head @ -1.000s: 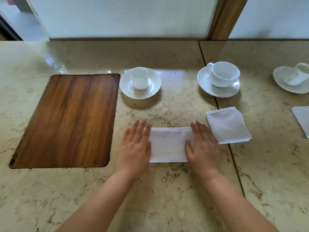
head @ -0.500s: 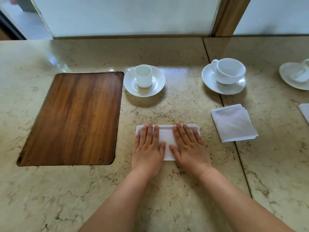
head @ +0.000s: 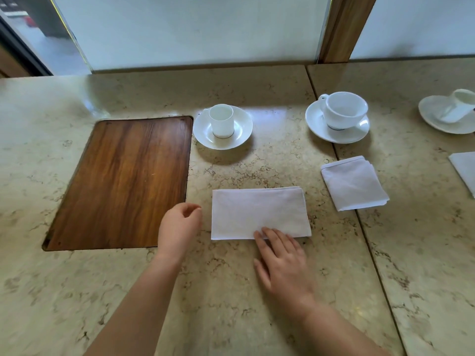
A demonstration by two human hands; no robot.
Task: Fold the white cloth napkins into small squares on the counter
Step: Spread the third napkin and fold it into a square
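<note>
A white napkin [head: 259, 213] lies folded into a long rectangle on the marble counter [head: 231, 304]. My right hand [head: 282, 263] lies flat, its fingertips touching the napkin's near edge. My left hand [head: 180, 227] hovers just left of the napkin with fingers loosely curled, holding nothing and apart from the cloth. A second napkin [head: 354, 183], folded into a small square, lies to the right. The corner of a third napkin [head: 465, 170] shows at the right edge.
A wooden board [head: 123, 181] is set into the counter at the left. Behind the napkin stands a small cup on a saucer [head: 222, 127]. A wider cup on a saucer [head: 339, 116] sits at the back right, another saucer with a cup [head: 449, 111] beyond it.
Both hands have left the top of the napkin. The left hand has slid off to the left and curled; the right hand has drawn back to the near edge.
</note>
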